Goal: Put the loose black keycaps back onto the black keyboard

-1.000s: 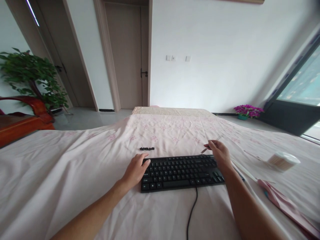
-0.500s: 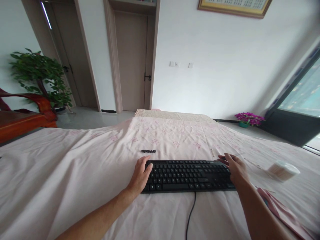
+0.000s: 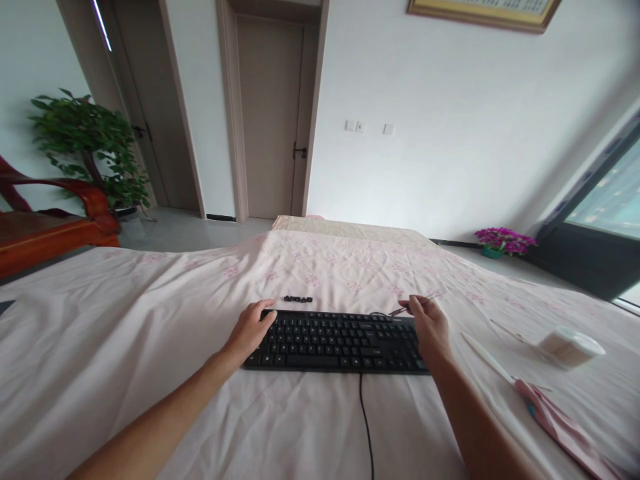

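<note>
A black keyboard (image 3: 325, 343) lies on the pink flowered cloth, its cable running toward me. My left hand (image 3: 253, 327) grips its left end, thumb along the top edge. At the right end, my right hand (image 3: 427, 320) rests against the keyboard and pinches a thin dark tool (image 3: 397, 311) that points left; its kind is hard to make out. Behind the keyboard's far edge sit several loose black keycaps (image 3: 299, 299) in a short row.
To the right stand a clear round tub of cotton swabs (image 3: 573, 348), a loose swab (image 3: 507, 330), a white stick-like item (image 3: 485, 357) and a folded pink cloth (image 3: 555, 413). The draped cloth (image 3: 165, 320) is wrinkled on the left.
The keyboard has slid left across the cloth with both hands on it. The row of keycaps stays about where it was. The white stick-like item right of my hand now shows more fully.
</note>
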The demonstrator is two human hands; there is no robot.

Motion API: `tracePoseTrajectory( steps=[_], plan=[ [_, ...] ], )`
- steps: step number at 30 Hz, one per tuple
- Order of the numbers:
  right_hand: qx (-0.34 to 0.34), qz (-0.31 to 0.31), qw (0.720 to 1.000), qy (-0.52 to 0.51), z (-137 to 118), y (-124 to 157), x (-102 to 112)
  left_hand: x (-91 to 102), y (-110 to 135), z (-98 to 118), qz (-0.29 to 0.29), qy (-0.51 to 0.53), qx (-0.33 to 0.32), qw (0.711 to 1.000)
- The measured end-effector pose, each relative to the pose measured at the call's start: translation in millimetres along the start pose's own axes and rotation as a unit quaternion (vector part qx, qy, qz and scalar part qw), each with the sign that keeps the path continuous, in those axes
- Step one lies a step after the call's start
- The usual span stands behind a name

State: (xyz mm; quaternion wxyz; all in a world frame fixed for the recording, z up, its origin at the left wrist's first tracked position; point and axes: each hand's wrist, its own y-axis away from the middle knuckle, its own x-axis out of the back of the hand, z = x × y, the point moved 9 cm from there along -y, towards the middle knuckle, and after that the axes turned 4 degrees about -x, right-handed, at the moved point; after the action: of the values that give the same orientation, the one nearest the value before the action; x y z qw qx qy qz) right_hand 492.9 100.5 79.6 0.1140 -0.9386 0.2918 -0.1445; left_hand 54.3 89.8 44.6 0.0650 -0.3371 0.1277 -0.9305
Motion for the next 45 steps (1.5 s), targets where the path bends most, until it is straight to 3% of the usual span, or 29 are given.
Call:
tracePoseTrajectory(
  steps=[3,7,9,12,21,28,32,45],
  plan=[
    [0.046,-0.057,0.997,-0.019,-36.3,17.2,-39.2,-0.9,-13.5,29.6,-0.006,-0.026,-0.064,0.998],
    [0.053,-0.233,0.966,-0.100,-68.5,60.7,-120.6,-25.7,-29.5,57.3,-0.050,-0.014,-0.094,0.994],
    [0.067,-0.267,0.955,-0.114,-76.3,79.4,-146.6,-37.2,-33.5,60.3,-0.051,-0.011,-0.097,0.994],
    [0.086,-0.274,0.953,-0.094,-76.1,93.7,-165.5,-47.5,-34.5,55.0,-0.035,-0.009,-0.101,0.994],
    [0.168,-0.248,0.953,0.034,-76.5,99.1,-172.7,-64.6,-32.5,51.1,-0.101,0.009,-0.122,0.987],
    [0.202,-0.251,0.942,0.090,-84.1,104.4,-175.9,-71.4,-31.6,54.3,-0.117,-0.011,-0.139,0.983],
    [0.226,-0.267,0.931,0.103,-90.6,110.5,-180.4,-73.9,-29.4,60.6,-0.114,-0.067,-0.139,0.981],
    [0.240,-0.248,0.936,0.074,-86.1,115.4,-176.6,-66.4,-20.4,69.6,-0.090,-0.145,-0.132,0.976]
  ],
)
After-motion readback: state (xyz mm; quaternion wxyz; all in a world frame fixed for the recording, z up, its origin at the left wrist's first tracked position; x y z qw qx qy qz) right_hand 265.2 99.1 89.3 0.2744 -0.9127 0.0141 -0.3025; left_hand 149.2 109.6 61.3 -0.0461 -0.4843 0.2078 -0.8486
